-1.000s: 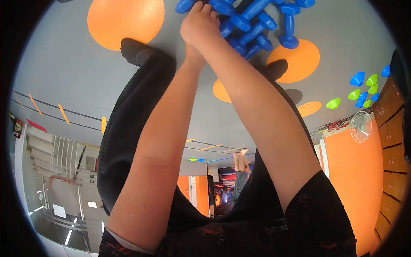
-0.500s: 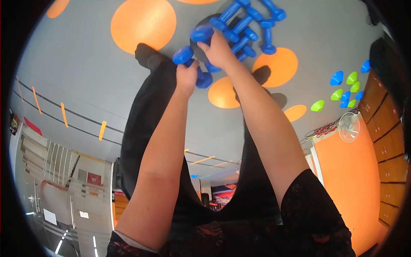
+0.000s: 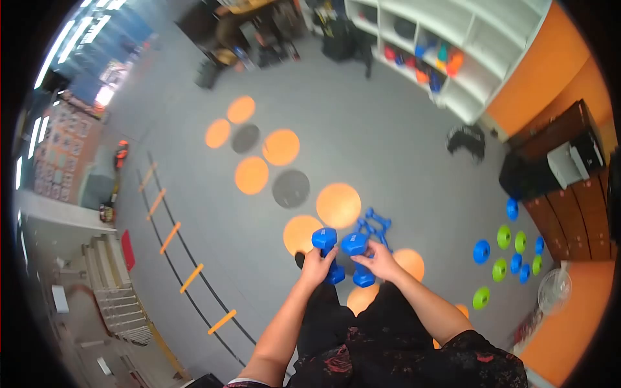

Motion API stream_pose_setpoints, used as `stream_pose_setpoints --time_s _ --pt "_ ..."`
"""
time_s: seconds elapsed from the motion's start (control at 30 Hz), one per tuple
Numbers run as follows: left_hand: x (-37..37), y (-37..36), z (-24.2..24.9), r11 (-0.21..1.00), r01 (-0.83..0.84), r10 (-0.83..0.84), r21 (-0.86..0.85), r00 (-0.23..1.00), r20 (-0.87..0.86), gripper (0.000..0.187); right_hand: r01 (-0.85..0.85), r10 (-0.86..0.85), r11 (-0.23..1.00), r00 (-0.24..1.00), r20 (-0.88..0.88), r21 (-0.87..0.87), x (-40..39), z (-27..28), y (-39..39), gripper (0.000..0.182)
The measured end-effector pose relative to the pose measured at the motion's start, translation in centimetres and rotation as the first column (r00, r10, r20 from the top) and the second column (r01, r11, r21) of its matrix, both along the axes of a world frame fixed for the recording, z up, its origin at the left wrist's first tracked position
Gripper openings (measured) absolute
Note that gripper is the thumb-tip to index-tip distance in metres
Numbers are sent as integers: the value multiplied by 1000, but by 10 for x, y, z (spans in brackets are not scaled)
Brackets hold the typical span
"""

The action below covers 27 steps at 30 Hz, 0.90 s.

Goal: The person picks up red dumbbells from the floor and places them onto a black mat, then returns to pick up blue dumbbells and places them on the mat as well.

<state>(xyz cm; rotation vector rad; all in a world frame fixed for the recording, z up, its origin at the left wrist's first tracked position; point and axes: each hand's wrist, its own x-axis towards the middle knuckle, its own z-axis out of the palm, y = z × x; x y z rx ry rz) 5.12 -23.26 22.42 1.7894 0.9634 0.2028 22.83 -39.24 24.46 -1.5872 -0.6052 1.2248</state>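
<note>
Two blue dumbbells are held side by side in front of the body, nearly parallel. My left hand (image 3: pixel 317 266) is wrapped round the handle of the left dumbbell (image 3: pixel 324 238). Round the handle of the right dumbbell (image 3: pixel 354 244) are the fingers of my right hand (image 3: pixel 378 260). The upper heads sit close together. Beyond my right hand, several more blue dumbbells (image 3: pixel 377 223) lie on the grey floor, partly hidden by that hand. Orange floor circles (image 3: pixel 338 205) surround them.
An agility ladder (image 3: pixel 191 279) lies on the floor at left. Blue and green cones (image 3: pixel 499 269) stand at right, near a fan (image 3: pixel 555 291) and brown cabinets (image 3: pixel 556 223). White shelves (image 3: pixel 469 97) and a black bag (image 3: pixel 343 42) are at the back.
The view has lifted from the close floor to the whole room. Both hands have risen away from the floor dumbbells, each with one dumbbell in it.
</note>
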Motion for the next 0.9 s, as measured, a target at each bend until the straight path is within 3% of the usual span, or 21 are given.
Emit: stream_pose_setpoints --time_s 0.1,0.13,0.17,0.27,0.37,0.43,0.57,0.6,0.63,0.7,0.77,0.9 --pt "2 -42 122 983 -176 180 -46 978 103 33 -80 32 944 988 152 321 1 90 -6 31" --pt "1 -58 160 960 -277 280 -43 947 158 29 -171 116 927 977 181 333 5 130 -10 29" --pt "-7 -67 182 956 -282 261 77 941 215 26 -205 139 910 970 200 359 7 155 -13 29" --pt "-36 -107 265 896 -427 356 125 857 373 24 -306 246 778 952 183 549 -11 223 -19 24" --pt "-65 -156 327 845 -531 464 -62 672 578 22 -420 397 658 899 186 626 -43 287 -27 26" --pt "-89 -188 365 820 -571 449 -41 596 666 19 -467 495 603 855 156 646 -72 335 -45 27" --pt "-142 -247 412 716 -690 353 101 484 801 14 -553 741 407 666 91 727 -139 381 -83 27" --pt "-158 -264 421 760 -641 331 109 526 784 11 -628 751 318 624 216 710 -150 380 -84 24" --pt "-181 -281 423 726 -678 349 115 508 787 11 -695 745 227 575 338 682 -170 384 -91 21" --pt "-216 -311 424 713 -643 258 280 611 748 10 -732 778 156 505 374 664 -205 395 -108 17" --pt "-249 -346 429 669 -705 321 235 559 764 10 -706 816 151 484 316 692 -245 393 -131 20" --pt "-330 -419 437 537 -817 406 211 469 784 10 -789 794 51 404 455 612 -335 395 -182 27"
